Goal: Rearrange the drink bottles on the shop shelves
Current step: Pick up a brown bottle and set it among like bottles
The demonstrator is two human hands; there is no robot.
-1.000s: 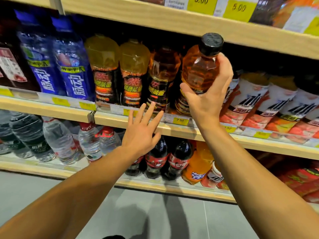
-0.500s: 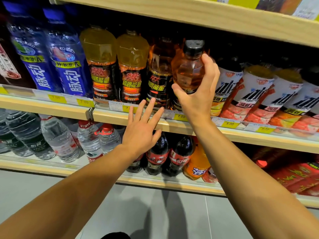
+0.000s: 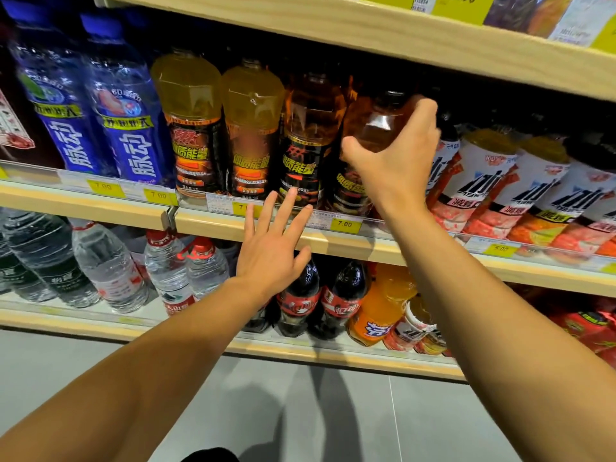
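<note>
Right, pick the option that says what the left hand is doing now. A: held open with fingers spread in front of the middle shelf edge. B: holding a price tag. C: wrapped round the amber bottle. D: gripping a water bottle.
A: the left hand is open with fingers spread before the shelf edge, holding nothing; the right hand grips the amber bottle.

Yellow price tags (image 3: 344, 224) on the middle shelf edge (image 3: 333, 241) read 7.00, another further right 5.00 (image 3: 500, 249), blue bottles (image 3: 133, 128) carry 脉动 in white, amber energy-drink bottles (image 3: 253, 128) show 体质能量, right-hand white-label bottles (image 3: 480, 181) say 减糖.
</note>
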